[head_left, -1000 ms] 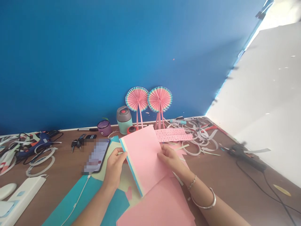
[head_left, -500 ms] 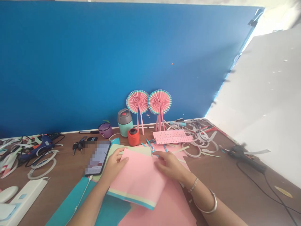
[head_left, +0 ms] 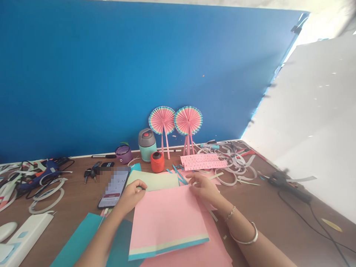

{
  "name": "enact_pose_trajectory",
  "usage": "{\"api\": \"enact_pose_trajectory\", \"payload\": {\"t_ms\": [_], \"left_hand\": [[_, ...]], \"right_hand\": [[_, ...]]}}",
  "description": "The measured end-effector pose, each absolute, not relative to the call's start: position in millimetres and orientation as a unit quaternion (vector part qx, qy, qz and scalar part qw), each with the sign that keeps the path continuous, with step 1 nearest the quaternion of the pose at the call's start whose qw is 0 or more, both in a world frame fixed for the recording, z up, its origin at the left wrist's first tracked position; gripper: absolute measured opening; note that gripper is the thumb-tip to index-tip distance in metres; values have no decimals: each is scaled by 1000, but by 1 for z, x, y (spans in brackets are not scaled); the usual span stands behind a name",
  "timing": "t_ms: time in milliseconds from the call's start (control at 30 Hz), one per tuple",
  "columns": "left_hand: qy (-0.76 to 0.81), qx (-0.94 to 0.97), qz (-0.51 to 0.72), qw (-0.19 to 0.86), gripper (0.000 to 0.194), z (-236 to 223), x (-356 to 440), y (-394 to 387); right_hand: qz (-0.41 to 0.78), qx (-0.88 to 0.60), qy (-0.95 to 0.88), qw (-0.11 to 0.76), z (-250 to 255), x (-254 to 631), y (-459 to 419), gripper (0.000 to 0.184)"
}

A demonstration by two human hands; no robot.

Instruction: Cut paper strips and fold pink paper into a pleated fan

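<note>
Turned since a second ago, the sheet (head_left: pixel 168 217) now has its cream and blue border along the near edge, where before it ran down the left side. It lies over the larger pink paper (head_left: pixel 218 243), in front of the person. The left hand (head_left: pixel 130 196) has its thumb and curled index finger pinching the far left corner. Of the right hand (head_left: pixel 205 188), the thumb touches the far right corner while the index finger stretches forward, spread from it; whether the other fingers grip underneath cannot be told. Both forearms reach in from the near edge, wrists low, hands angled inward with their backs upward. Beyond, on the desk (head_left: pixel 258 218), stand a purple cup (head_left: pixel 123 154) with something green at its rim and a turquoise bottle (head_left: pixel 148 151) under a grey lid; neither's contents show. A red spool (head_left: pixel 157 164) sits just beside the bottle.
</note>
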State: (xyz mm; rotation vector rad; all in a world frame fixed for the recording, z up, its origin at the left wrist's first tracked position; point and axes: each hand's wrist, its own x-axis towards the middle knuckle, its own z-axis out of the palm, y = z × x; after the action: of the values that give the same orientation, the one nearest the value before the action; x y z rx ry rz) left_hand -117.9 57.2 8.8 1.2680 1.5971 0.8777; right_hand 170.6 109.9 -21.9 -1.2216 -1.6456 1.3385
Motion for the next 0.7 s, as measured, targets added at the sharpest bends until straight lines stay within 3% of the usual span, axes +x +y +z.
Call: {"api": "enact_pose_trajectory", "payload": {"t_ms": [367, 500, 567, 700], "left_hand": [[716, 586, 331, 186, 17, 7, -120, 56], [599, 716, 352, 71, 20, 5, -106, 49], [515, 791, 327, 50, 21, 3, -96, 44], [446, 852, 267, 58, 23, 4, -79, 33]], "right_hand": [[314, -513, -751, 272, -8, 164, 102, 32], [175, -589, -736, 284, 2, 169, 103, 21], [101, -664, -700, 243, 9, 178, 106, 19], [-10, -762, -642, 82, 17, 205, 112, 30]]}}
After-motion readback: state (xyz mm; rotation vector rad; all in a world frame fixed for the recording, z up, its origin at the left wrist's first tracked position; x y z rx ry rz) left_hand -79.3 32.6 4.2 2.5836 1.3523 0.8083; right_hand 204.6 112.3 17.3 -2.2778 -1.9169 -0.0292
